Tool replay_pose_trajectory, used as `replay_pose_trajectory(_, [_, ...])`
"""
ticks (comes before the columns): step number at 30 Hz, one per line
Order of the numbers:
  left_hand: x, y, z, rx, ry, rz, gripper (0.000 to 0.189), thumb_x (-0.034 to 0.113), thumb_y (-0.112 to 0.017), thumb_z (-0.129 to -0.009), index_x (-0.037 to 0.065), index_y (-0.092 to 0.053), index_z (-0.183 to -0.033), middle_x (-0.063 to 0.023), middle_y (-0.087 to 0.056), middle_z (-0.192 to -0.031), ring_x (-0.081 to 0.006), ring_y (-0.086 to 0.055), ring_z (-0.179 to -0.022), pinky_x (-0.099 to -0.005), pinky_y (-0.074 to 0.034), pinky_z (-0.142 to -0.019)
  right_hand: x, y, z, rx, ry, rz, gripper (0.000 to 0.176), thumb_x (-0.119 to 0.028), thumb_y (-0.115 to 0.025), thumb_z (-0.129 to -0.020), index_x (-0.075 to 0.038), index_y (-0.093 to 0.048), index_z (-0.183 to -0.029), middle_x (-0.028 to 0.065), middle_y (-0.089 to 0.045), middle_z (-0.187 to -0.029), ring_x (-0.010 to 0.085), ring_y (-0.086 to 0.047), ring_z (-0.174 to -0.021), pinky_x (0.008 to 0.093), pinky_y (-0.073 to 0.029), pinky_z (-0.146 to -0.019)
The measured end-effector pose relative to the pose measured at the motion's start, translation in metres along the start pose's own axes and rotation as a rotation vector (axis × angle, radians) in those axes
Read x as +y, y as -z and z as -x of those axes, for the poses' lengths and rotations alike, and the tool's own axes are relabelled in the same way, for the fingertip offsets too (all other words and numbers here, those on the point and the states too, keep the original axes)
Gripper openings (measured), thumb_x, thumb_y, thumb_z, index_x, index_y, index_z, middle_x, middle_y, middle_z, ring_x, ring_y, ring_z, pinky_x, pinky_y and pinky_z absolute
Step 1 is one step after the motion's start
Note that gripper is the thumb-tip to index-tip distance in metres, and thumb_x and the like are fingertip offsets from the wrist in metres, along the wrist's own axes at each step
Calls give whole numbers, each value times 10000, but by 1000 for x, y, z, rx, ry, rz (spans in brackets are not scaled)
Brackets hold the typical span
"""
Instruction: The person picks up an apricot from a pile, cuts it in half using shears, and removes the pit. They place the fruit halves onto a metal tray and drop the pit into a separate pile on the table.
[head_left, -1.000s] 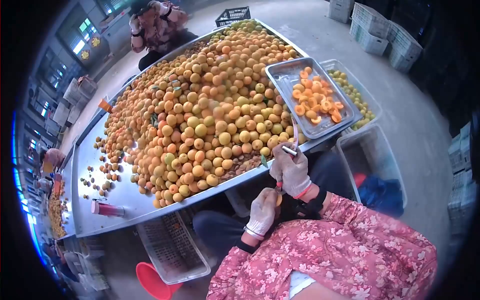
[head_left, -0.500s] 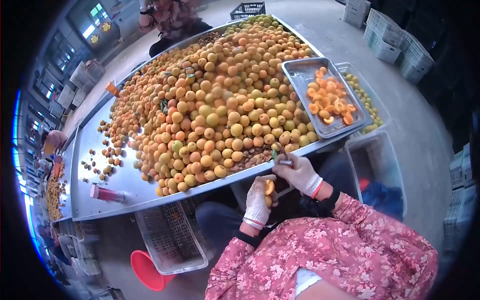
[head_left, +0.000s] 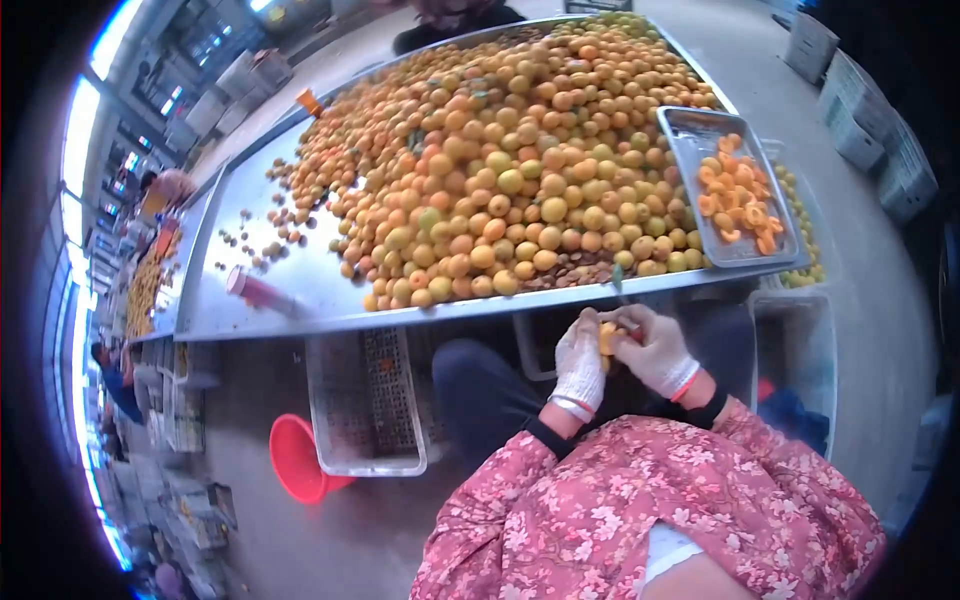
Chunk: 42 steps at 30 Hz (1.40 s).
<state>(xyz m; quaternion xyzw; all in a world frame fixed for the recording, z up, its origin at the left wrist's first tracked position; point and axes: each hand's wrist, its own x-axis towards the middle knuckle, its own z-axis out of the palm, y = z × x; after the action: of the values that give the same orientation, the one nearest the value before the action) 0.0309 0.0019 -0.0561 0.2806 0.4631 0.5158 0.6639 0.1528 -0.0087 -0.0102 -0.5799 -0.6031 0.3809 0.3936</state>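
Note:
My left hand [head_left: 580,362], in a white knit glove, is closed around an apricot [head_left: 607,345] that is cut and shows orange flesh. My right hand [head_left: 655,352], also gloved, presses against the same fruit. A small tool with a reddish-brown handle [head_left: 636,334] shows between its fingers; its working end is hidden. Both hands are together over my lap, just off the near edge of the metal table [head_left: 420,322]. On the table lies a big heap of whole apricots [head_left: 500,180]. Apricot halves [head_left: 740,195] fill part of a steel tray [head_left: 712,245] at the table's right corner.
Brown pits [head_left: 570,270] lie near the table edge. A pink cup [head_left: 258,290] stands on the left. Below are a plastic crate [head_left: 365,400], a red bucket [head_left: 298,460] and a clear bin [head_left: 795,360]. A person [head_left: 455,15] sits across the table.
My right hand has come down from the table edge to meet the left hand at the apricot. The view has shifted, so the table appears higher and farther right.

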Motion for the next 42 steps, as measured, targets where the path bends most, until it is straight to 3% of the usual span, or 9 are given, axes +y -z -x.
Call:
replay_pose_trajectory(2, [4,6,-1,47,124,147,413,392,-457,-1003,24,-644,-1021,-59,-658,-888,-134,-612,-784,-273,-508,-721,19,-5,-3,55,48,-89,202,-131,-671,-786,-17,-637,-949,145,-651,-750,220,-677,-683,324,-522,-642])
replay_pose_trajectory(6, [-15,6,-11,91,11,326,318,341,-495,-994,55,-633,-1001,-37,-641,-888,-125,-606,-781,-261,-510,-727,-3,-11,-8,95,596,456,286,-65,-677,-737,-72,-595,-1011,122,-630,-786,330,-629,-676,379,-502,-586])
replay_pose_trajectory(12, [-31,25,-38,216,-23,311,209,208,-505,-996,48,-622,-1059,-30,-643,-967,-114,-588,-857,-249,-488,-798,-13,-35,-7,88,822,599,329,-55,-715,-700,-90,-575,-996,118,-598,-805,331,-601,-661,413,-481,-564])
replay_pose_trajectory(17, [-20,35,-36,300,-10,419,266,311,-533,-982,66,-615,-1043,14,-496,-744,-78,-480,-652,-237,-447,-626,-11,-58,-12,83,851,632,357,-55,-715,-674,-112,-573,-997,101,-579,-814,318,-583,-657,415,-451,-549])
replay_pose_trajectory(22, [-19,44,-27,300,57,531,261,312,-512,-988,74,-611,-1027,6,-537,-777,-97,-522,-686,-247,-464,-647,-23,-62,-8,2,934,660,344,-37,-679,-630,-123,-586,-950,85,-548,-794,305,-558,-611,412,-433,-523])
replay_pose_trajectory(28, [-31,42,-25,26,67,354,238,296,-543,-965,108,-620,-1089,-7,-644,-919,-133,-604,-791,-282,-511,-701,-14,-48,-24,79,917,763,182,-110,-679,-651,-142,-595,-808,57,-543,-725,278,-560,-587,394,-420,-490])
replay_pose_trajectory(30, [-11,39,-15,56,230,377,228,264,-564,-956,98,-622,-1101,-27,-655,-932,-154,-622,-819,-295,-524,-725,-23,-39,-20,67,909,666,144,-95,-655,-660,-145,-572,-768,60,-533,-715,275,-563,-573,397,-437,-488])
replay_pose_trajectory(35, [-29,39,-23,28,159,348,214,257,-540,-973,80,-628,-1055,-43,-652,-892,-147,-608,-738,-276,-503,-628,-3,-26,-8,-37,733,632,297,-62,-706,-656,-137,-602,-924,74,-579,-831,291,-609,-670,384,-493,-531])
replay_pose_trajectory(42, [-12,20,-21,43,179,150,241,259,-522,-983,59,-609,-1083,-66,-640,-937,-167,-616,-815,-295,-535,-698,10,-7,-6,-32,658,565,291,-127,-693,-710,-157,-581,-977,64,-559,-868,278,-615,-713,384,-503,-537])
